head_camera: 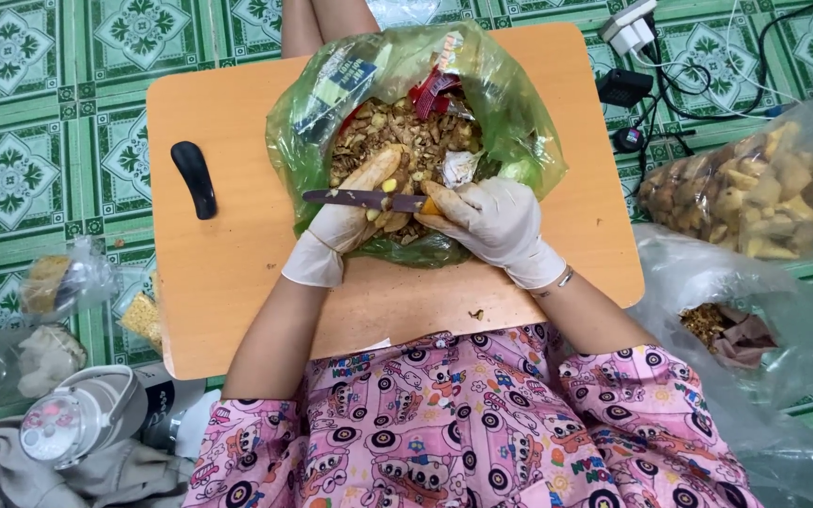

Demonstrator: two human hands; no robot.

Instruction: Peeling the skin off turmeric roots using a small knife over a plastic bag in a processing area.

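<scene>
My left hand [342, 226], in a white glove, holds a piece of tan ginger root [369, 177] over an open green plastic bag [510, 103] full of peelings. My right hand [493, 221], also gloved, grips a knife [359, 198] by its orange handle. The dark blade lies across the root, pointing left. Both hands hover above the bag, which sits on a small orange table [228, 273].
A black handle-shaped tool [195, 177] lies on the table's left side. Clear bags of cut ginger pieces [755, 193] and scraps [717, 329] lie on the right floor. Cables and a charger [628, 85] are at the far right; a bottle [72, 423] and small bags lie left.
</scene>
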